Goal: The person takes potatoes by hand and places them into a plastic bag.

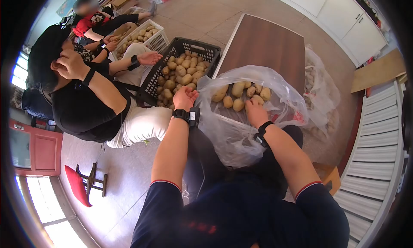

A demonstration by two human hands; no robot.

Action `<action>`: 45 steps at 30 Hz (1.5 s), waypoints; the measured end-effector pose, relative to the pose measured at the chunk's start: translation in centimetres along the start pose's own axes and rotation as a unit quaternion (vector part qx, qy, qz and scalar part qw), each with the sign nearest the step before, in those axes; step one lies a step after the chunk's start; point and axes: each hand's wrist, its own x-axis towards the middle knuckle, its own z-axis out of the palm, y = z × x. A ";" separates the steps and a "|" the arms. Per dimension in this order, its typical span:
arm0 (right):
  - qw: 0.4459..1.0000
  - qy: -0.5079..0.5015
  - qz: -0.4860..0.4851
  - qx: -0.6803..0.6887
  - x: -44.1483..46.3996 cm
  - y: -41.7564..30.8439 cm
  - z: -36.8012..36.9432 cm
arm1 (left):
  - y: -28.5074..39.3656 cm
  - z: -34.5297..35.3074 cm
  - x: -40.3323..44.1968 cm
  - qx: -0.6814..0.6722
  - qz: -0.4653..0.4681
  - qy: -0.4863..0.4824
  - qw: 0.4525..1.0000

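Right hand among the potatoes in the open bag, left hand beside the crate.

From my remote seat, I see the clear bag gaping on the near end of the surface, its lower part sagging over the edge. The right hand touches the potatoes inside; I cannot tell whether its fingers clamp one. The left hand is near the black crate, fingers loosely curled, their grip, if any, unclear to me. I judge the overhanging plastic the weak point: a snag on the right wristband or a downward tug could drag the mouth askew and roll potatoes off. Thin film could also tear under their weight.
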 end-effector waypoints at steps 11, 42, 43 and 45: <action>0.995 0.047 -0.084 -0.007 -3.6 0.0 0.6 | -1.3 1.5 -2.1 0.222 -0.061 -0.148 0.962; 0.839 -0.169 0.095 0.508 0.8 -8.1 -5.5 | -1.9 3.4 -5.3 0.354 -0.143 -0.254 0.889; 0.834 -0.156 0.066 0.525 1.3 -8.3 -5.6 | -1.8 3.5 -5.7 0.354 -0.141 -0.252 0.889; 0.827 -0.143 0.034 0.543 1.7 -8.8 -5.7 | -1.5 3.8 -6.7 0.354 -0.118 -0.321 0.871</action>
